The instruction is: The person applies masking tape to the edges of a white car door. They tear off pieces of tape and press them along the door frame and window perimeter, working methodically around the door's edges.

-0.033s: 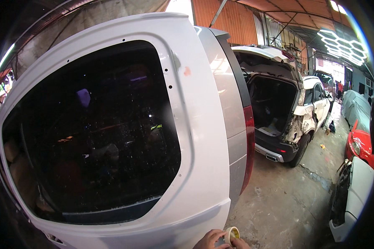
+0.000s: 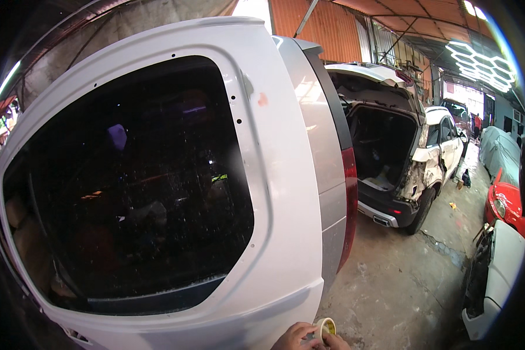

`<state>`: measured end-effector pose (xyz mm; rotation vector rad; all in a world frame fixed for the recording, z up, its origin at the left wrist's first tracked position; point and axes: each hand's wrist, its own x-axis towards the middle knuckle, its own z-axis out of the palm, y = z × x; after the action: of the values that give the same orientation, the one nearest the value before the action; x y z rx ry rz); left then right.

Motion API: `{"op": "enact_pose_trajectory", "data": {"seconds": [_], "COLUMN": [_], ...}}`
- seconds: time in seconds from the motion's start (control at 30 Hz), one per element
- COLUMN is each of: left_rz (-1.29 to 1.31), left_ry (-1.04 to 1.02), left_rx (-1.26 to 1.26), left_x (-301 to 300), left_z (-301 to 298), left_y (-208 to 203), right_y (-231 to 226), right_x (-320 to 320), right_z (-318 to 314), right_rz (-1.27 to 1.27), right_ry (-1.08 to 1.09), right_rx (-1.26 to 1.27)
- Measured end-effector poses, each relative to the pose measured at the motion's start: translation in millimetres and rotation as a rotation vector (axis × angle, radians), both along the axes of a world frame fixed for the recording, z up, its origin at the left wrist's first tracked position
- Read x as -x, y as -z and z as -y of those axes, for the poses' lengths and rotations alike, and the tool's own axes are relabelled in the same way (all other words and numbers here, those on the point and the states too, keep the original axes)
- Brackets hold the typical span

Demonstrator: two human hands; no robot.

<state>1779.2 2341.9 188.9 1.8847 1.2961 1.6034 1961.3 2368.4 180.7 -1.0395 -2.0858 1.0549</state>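
At the bottom edge, low against the white vehicle tailgate (image 2: 291, 204), both hands are together at a roll of masking tape (image 2: 317, 332). The roll is pale cream with a yellow inner ring. My right hand (image 2: 337, 343) grips it from the right, a digit reaching into its hole. Curled at the roll's left side is my left hand (image 2: 296, 336), its fingertips pressed close and touching the tape. The lower parts of both hands are cut off by the frame. The tailgate has a large dark window (image 2: 140, 186), small holes along its frame, and grey and reddish patches on its paint.
Behind the tailgate stands a silver vehicle body (image 2: 331, 204) with a red tail light (image 2: 348, 204). Farther back is a damaged white car (image 2: 423, 160), its rear open. Along the right are a covered car (image 2: 499, 151), a red car part (image 2: 507, 201) and a loose white panel (image 2: 504, 262).
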Motion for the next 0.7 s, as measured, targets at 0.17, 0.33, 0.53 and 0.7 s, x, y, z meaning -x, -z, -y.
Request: {"op": "enact_pose_trajectory", "data": {"seconds": [0.17,0.33,0.53,0.7], "left_rz": [-0.077,0.115,0.308,0.472], "left_ry": [-0.114,-0.181,-0.087,0.042], "left_rx": [0.053,0.042,0.247,0.34], "left_x": [4,17,50,41], "left_z": [-2,17,-17,-9], "left_y": [24,-13,-58,-41], "right_y": [-2,57,-33,-42], "right_x": [13,8,40,62], "right_z": [2,-44,-25,-26], "right_rz": [-0.01,0.346,-0.296,-0.706], "right_ry": [0.033,0.244,0.222,0.119], "right_rx": [-0.161,-0.034,0.075,0.306]}}
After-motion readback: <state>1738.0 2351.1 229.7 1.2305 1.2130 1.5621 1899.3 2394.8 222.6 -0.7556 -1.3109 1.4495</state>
